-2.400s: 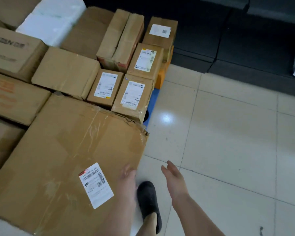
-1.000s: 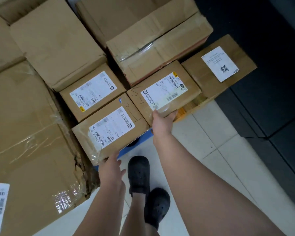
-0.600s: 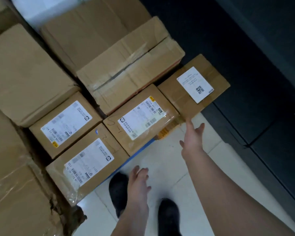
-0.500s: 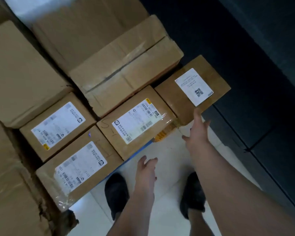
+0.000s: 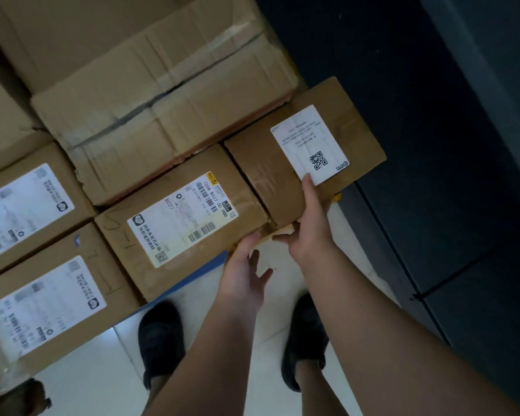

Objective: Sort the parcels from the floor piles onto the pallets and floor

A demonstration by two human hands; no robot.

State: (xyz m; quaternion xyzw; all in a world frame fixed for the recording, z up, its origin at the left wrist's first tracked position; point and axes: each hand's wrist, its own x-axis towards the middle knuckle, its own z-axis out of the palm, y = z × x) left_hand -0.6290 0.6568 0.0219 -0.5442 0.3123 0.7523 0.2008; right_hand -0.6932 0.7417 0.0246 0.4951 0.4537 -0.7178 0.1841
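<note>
The parcel is sitting at the pallet's corner, so I am gripping its near edge with my right hand; my left hand, fingers loose, is reaching to support it.

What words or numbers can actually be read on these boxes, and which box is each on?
"720A B027 00 P00", roughly: top line of the label on the middle box.
"B077": left on that label, sideways.
QR-code box, under the right hand: code clear, print too small.
Two left boxes: labels blurred, unreadable.
Large taped carton: no text visible.
</note>
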